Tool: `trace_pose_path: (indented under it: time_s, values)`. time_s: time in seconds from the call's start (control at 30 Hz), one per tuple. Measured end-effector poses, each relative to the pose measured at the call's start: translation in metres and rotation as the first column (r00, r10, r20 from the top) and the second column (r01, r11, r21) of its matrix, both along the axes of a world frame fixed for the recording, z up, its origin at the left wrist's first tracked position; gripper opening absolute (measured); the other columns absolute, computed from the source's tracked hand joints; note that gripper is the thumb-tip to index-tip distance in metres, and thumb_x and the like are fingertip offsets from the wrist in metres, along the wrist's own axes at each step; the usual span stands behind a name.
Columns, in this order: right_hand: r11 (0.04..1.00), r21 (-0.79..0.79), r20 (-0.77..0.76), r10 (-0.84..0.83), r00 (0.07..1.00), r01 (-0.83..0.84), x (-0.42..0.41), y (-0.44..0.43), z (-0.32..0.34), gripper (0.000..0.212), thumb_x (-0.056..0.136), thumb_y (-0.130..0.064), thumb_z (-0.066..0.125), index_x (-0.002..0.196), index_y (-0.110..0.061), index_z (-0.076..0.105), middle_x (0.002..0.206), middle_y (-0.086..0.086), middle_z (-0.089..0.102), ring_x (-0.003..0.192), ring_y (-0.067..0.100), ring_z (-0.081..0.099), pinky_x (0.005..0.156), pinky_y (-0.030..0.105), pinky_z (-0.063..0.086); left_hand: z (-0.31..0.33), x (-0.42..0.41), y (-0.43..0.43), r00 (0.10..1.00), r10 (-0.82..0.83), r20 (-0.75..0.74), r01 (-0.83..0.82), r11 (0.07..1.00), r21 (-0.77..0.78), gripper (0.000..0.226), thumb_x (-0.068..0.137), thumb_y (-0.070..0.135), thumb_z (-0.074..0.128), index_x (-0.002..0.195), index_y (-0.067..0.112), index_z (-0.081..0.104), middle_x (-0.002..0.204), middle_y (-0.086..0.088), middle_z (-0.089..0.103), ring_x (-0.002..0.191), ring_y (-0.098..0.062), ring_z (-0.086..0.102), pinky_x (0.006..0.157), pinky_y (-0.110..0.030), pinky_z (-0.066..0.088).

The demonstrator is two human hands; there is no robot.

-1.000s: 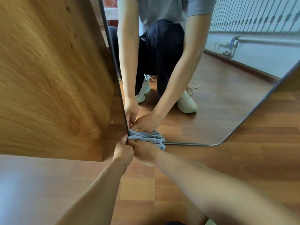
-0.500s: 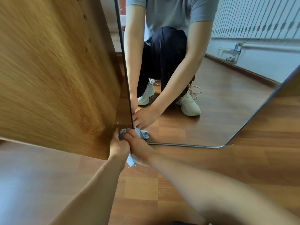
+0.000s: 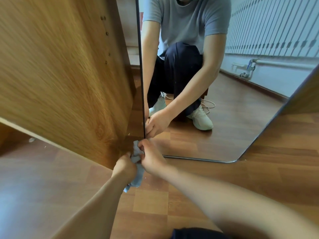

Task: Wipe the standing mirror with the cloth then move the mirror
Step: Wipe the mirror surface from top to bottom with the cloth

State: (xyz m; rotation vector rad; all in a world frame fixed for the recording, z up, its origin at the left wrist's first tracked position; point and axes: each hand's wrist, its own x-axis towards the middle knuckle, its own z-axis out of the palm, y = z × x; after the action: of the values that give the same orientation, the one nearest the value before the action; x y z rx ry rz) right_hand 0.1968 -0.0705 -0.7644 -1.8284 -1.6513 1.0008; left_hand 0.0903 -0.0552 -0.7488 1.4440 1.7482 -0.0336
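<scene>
From my seat, the wooden cabinet (image 3: 65,80) fills the left, and the standing mirror (image 3: 224,118) leans just beside it on the floor (image 3: 259,178). I judge the mirror heavy, rigid and breakable (best gripped by its dark side frame). My left hand (image 3: 125,167) is closed on the soft, limp cloth (image 3: 137,176) at the mirror's lower left corner. My right hand (image 3: 151,158) pinches the same cloth, both arms stretched forward and low.

A home room: wood floor (image 3: 172,204), wardrobe (image 3: 60,75), radiator (image 3: 272,26).
</scene>
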Motion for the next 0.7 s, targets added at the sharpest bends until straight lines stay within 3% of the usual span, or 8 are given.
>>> trace_pose_path:
  time_s: [0.13, 0.2, 0.3, 0.43, 0.47, 0.57, 0.6, 0.7]
  values:
    - [0.965, 0.028, 0.348, 0.234, 0.908, -0.260, 0.011, -0.010, 0.016, 0.078, 0.074, 0.013, 0.059, 0.141, -0.016, 0.030, 0.143, 0.011, 0.025, 0.113, 0.033, 0.048, 0.084, 0.037, 0.044, 0.005, -0.001, -0.001, 0.979, -0.123, -0.163, 0.124, 0.992, -0.005, 0.033, 0.094, 0.026, 0.044, 0.121, 0.012, 0.058, 0.123, -0.012, 0.061, 0.113, -0.032, 0.055, 0.100, -0.035, 0.041]
    - [0.932, 0.041, 0.434, 0.308, 0.846, -0.361, 0.014, -0.010, 0.019, 0.066, 0.078, 0.008, 0.058, 0.136, -0.014, 0.038, 0.147, 0.009, 0.021, 0.115, 0.032, 0.048, 0.080, 0.037, 0.044, 0.015, 0.002, 0.000, 0.960, -0.205, -0.192, 0.215, 0.976, 0.032, 0.029, 0.094, 0.013, 0.043, 0.118, 0.008, 0.058, 0.120, -0.014, 0.061, 0.111, -0.033, 0.057, 0.091, -0.032, 0.044]
    - [0.897, -0.025, 0.477, 0.399, 0.783, -0.442, 0.017, -0.004, 0.040, 0.035, 0.091, -0.007, 0.048, 0.126, -0.004, 0.048, 0.135, 0.012, 0.039, 0.109, 0.033, 0.052, 0.067, 0.032, 0.027, 0.035, 0.001, 0.008, 0.937, -0.300, -0.179, 0.309, 0.951, 0.025, 0.026, 0.092, 0.012, 0.045, 0.114, 0.011, 0.060, 0.117, -0.013, 0.063, 0.108, -0.032, 0.058, 0.091, -0.033, 0.044]
    - [0.872, -0.105, 0.538, 0.455, 0.710, -0.479, 0.015, 0.009, 0.070, 0.037, 0.092, -0.011, 0.047, 0.129, -0.010, 0.049, 0.124, 0.012, 0.055, 0.112, 0.029, 0.053, 0.077, 0.030, 0.033, 0.068, -0.002, 0.028, 0.868, -0.437, -0.234, 0.447, 0.894, -0.010, 0.031, 0.091, 0.004, 0.045, 0.119, 0.008, 0.058, 0.122, -0.013, 0.060, 0.113, -0.028, 0.056, 0.089, -0.028, 0.043]
    - [0.880, -0.100, 0.536, 0.441, 0.720, -0.464, 0.015, 0.012, 0.076, 0.037, 0.090, -0.011, 0.049, 0.128, -0.012, 0.051, 0.120, 0.012, 0.058, 0.108, 0.030, 0.055, 0.073, 0.035, 0.037, 0.077, -0.003, 0.033, 0.853, -0.461, -0.244, 0.476, 0.879, 0.001, 0.030, 0.091, 0.005, 0.045, 0.117, 0.009, 0.059, 0.119, -0.011, 0.061, 0.111, -0.027, 0.057, 0.088, -0.028, 0.043]
    - [0.904, -0.095, 0.507, 0.403, 0.762, -0.416, 0.015, 0.023, 0.096, 0.032, 0.085, -0.013, 0.051, 0.116, -0.015, 0.058, 0.104, 0.010, 0.061, 0.084, 0.027, 0.054, 0.051, 0.027, 0.033, 0.105, -0.007, 0.043, 0.793, -0.529, -0.303, 0.555, 0.832, 0.002, 0.025, 0.092, 0.011, 0.045, 0.110, 0.013, 0.062, 0.112, -0.006, 0.065, 0.104, -0.023, 0.059, 0.081, -0.026, 0.041]
    - [0.910, -0.084, 0.507, 0.391, 0.768, -0.407, 0.015, 0.026, 0.103, 0.028, 0.084, -0.014, 0.051, 0.111, -0.013, 0.060, 0.100, 0.010, 0.062, 0.082, 0.026, 0.055, 0.052, 0.026, 0.037, 0.112, -0.008, 0.045, 0.774, -0.549, -0.316, 0.581, 0.814, 0.008, 0.024, 0.092, 0.012, 0.044, 0.108, 0.013, 0.061, 0.110, -0.006, 0.065, 0.103, -0.023, 0.060, 0.079, -0.026, 0.040]
    - [0.915, -0.057, 0.489, 0.375, 0.788, -0.400, 0.017, 0.036, 0.130, 0.022, 0.084, -0.014, 0.055, 0.103, -0.009, 0.064, 0.099, 0.012, 0.065, 0.092, 0.029, 0.061, 0.075, 0.035, 0.051, 0.142, -0.008, 0.048, 0.707, -0.597, -0.380, 0.647, 0.763, 0.006, 0.023, 0.092, 0.012, 0.044, 0.108, 0.012, 0.061, 0.108, -0.007, 0.065, 0.101, -0.024, 0.060, 0.077, -0.026, 0.040]
